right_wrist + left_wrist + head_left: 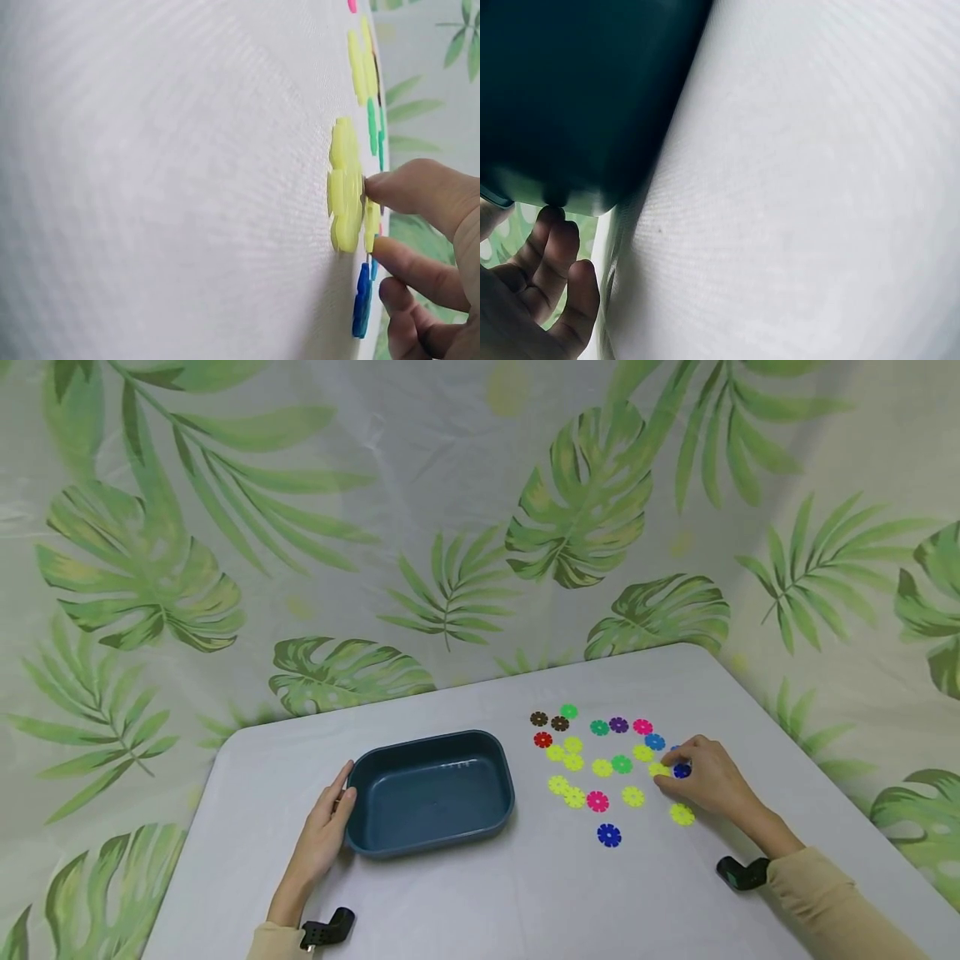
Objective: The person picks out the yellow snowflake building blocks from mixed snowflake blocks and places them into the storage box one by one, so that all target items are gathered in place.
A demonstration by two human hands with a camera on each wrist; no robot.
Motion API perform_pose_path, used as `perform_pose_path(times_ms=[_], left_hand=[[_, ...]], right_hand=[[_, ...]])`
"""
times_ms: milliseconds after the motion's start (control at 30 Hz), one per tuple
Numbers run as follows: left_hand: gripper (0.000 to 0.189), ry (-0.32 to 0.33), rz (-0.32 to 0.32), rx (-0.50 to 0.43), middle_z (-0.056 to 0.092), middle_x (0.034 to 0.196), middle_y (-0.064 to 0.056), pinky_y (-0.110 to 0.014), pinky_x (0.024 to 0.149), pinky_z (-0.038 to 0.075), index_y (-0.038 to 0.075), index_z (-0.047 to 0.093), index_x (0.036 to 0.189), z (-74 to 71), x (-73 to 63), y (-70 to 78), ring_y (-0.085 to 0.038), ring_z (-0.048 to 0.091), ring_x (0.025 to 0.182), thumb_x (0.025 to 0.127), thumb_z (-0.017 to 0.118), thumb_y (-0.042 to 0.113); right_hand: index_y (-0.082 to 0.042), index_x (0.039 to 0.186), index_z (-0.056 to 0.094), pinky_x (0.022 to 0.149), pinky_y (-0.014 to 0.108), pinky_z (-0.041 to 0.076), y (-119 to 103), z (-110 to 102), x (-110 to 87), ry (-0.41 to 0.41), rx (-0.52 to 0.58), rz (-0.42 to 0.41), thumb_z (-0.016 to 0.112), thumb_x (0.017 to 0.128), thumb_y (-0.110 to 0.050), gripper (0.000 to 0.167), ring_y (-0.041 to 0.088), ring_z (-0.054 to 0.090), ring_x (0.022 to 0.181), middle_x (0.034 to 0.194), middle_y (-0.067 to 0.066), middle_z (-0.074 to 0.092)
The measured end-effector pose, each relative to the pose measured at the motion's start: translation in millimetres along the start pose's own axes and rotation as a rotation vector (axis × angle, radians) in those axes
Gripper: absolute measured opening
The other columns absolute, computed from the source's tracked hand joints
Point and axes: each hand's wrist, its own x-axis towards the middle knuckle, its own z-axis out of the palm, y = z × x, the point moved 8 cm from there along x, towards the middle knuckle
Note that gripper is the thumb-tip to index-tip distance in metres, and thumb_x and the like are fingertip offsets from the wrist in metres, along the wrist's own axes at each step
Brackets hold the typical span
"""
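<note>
Head view, right fingers (681, 787) pinching yellow disc (657, 769), blue tub (435, 797)

Free strip (529, 802) — between basin (427, 810), discs (618, 767)

A dark blue, round-cornered tub (431, 806) sits upright left of centre; a flat, notched yellow disc (658, 769) lies right of centre, pinched by the right hand (708, 778).

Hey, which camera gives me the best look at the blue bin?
The head view: it shows nearly all of the blue bin, rim and inside, with the left hand at one end. The left wrist view shows only part of its outside, dark and cut off. The right wrist view doesn't show it.
</note>
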Motion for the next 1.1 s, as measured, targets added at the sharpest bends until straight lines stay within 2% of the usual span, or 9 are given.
perform_pose_path(times_ms=[367, 533, 733, 867, 1100], left_hand=[[0.056, 0.01, 0.001, 0.011, 0.041, 0.151, -0.016, -0.054, 0.102, 0.036, 0.026, 0.027, 0.162, -0.2, 0.4, -0.7, -0.031, 0.047, 0.12, 0.11, 0.04, 0.042], [0.056, 0.012, 0.005, 0.008, 0.039, 0.154, -0.017, -0.055, 0.103, 0.035, 0.023, 0.027, 0.162, 0.3, 1.3, -4.6, -0.032, 0.047, 0.121, 0.111, 0.04, 0.039], [0.056, 0.02, -0.001, 0.012, 0.04, 0.152, -0.019, -0.054, 0.102, 0.035, 0.019, 0.026, 0.162, -0.5, 2.9, -7.5, -0.031, 0.047, 0.12, 0.111, 0.04, 0.036], [0.055, 0.035, 0.005, 0.035, 0.049, 0.141, -0.017, -0.05, 0.098, 0.038, 0.022, 0.028, 0.162, -1.8, 3.1, -4.9, -0.028, 0.049, 0.111, 0.111, 0.04, 0.039], [0.056, 0.032, -0.01, 0.019, 0.042, 0.152, -0.014, -0.051, 0.1, 0.038, 0.026, 0.029, 0.161, 0.9, 0.2, -6.8, -0.027, 0.049, 0.115, 0.11, 0.041, 0.043]], right_hand=[[0.001, 0.092, 0.076, 0.081, 0.052, 0.045, 1, 2, 5.8, -0.015, 0.014, 0.03, 0.088, 0.075, -0.024, 0.032, 0.036, 0.054, 0.095, 0.1, 0.018, 0.061], [0.003, 0.09, 0.076, 0.079, 0.051, 0.047, -7, -4, 13.1, 0.007, 0.018, 0.007, 0.087, 0.075, -0.022, 0.032, 0.036, 0.055, 0.093, 0.099, 0.02, 0.061], [0.005, 0.09, 0.075, 0.073, 0.043, 0.045, -24, -12, 30.7, 0.027, 0.021, -0.047, 0.087, 0.076, -0.022, 0.033, 0.034, 0.055, 0.088, 0.098, 0.02, 0.062], [0.005, 0.093, 0.075, 0.076, 0.045, 0.045, -39, -13, 42.8, 0.022, 0.036, -0.058, 0.087, 0.077, -0.022, 0.035, 0.035, 0.053, 0.092, 0.102, 0.021, 0.061], [0.002, 0.092, 0.076, 0.08, 0.046, 0.043, -73, -5, 58.9, 0.023, 0.07, -0.118, 0.085, 0.077, -0.02, 0.028, 0.037, 0.054, 0.095, 0.1, 0.019, 0.061]])
